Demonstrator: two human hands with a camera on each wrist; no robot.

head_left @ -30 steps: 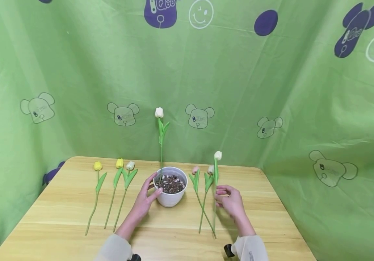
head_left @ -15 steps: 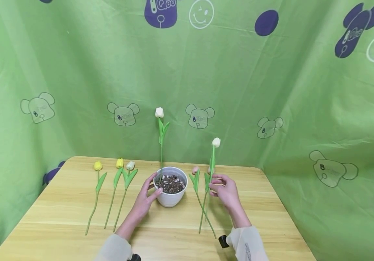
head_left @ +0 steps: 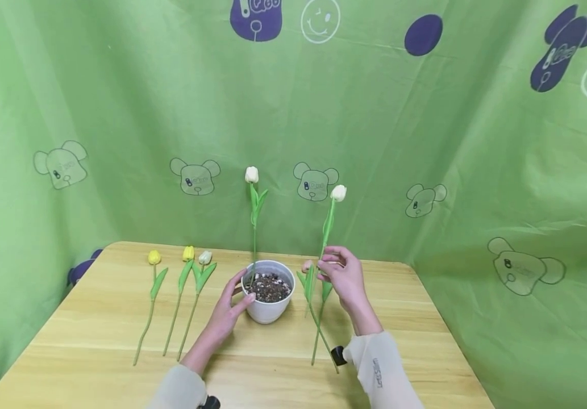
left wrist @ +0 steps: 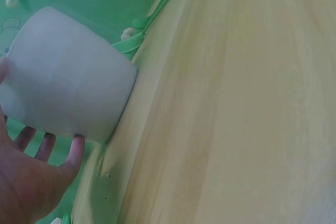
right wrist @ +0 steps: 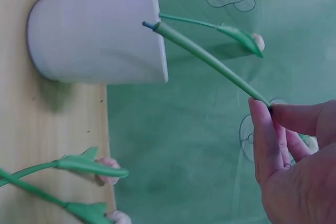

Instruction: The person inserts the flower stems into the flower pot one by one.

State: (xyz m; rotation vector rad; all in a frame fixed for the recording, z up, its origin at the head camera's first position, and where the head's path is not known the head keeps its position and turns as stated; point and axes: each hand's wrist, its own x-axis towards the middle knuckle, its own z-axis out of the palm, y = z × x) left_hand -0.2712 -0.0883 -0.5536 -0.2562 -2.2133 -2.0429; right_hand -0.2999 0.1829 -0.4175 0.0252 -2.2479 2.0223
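**A white tulip carried upright beside a steadied pot**

Nearest on the wooden table [head_left: 94, 352], two tulips [head_left: 319, 318] lie crossed at the right, their stem ends toward the near edge, within easy reach of the right hand. At the left, three more tulips [head_left: 173, 307], two yellow and one white, are laid side by side with heads pointing far, so that each can be lifted singly.

In the middle, the white pot [head_left: 267, 298] is braced by the left hand [head_left: 227, 315]: the fingers are kept straight against the pot's left wall and the thumb is laid near the rim, apparently so that the pot is kept from sliding or tipping. It is filled with dark pebbly soil, in which one white tulip [head_left: 251, 175] is already planted upright.

Just right of the pot, a second white tulip [head_left: 338, 193] is pinched at the stem between thumb and fingertips of the right hand [head_left: 341, 275]. It is held nearly vertical, head up. In the right wrist view its cut end [right wrist: 149, 25] is seen close by the pot's rim, not yet in the soil.

Farthest, a green curtain [head_left: 426, 142] printed with bears is hung behind the table.
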